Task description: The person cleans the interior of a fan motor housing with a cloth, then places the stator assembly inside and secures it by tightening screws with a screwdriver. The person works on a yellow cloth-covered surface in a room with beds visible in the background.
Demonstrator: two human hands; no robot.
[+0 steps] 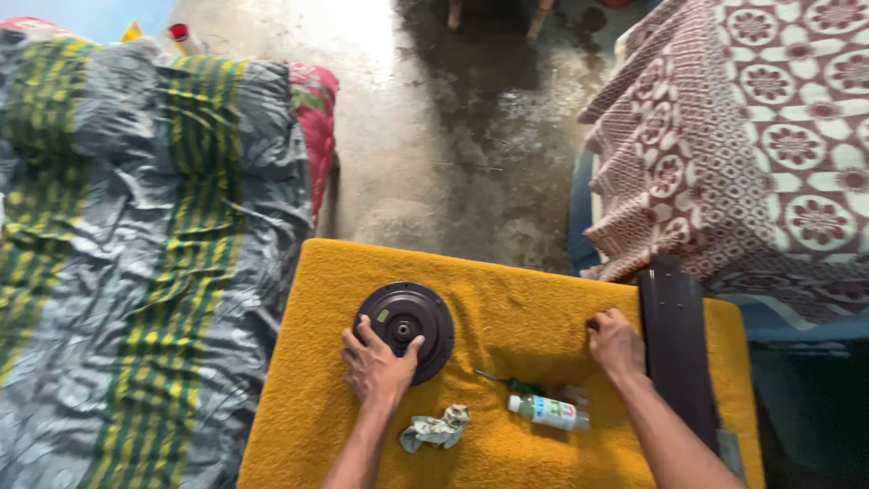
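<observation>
Yellow fleece covers a small table (543, 290), seen from above on a grey concrete floor (434, 136). A black round disc (405, 321) with a central hub, perhaps a fan motor housing, lies flat on the cloth towards the left. The left hand (378, 364) rests on the disc's near edge, fingers spread and lying flat on it rather than clamped around it. The right hand (615, 342) is loosely curled, knuckles up, touching the cloth just beside a long dark blade (674, 349) that lies along the table's right side; whether it grips anything I cannot tell.

Between the arms lie a crumpled rag (436, 428), a small clear bottle (549, 412) on its side, and a green-handled screwdriver (507, 382).

Likely risks: the bottle lies on its side near the front edge and could roll off if the cloth is tugged. The blade overhangs the table and a nudge from the right forearm could tip it off.

The blade's near end is cut off by the frame. The bottle's cap is hard to make out. A striped grey and green sheet (136, 254) covers a bed at left; a patterned maroon cloth (751, 136) drapes something hidden at right.
</observation>
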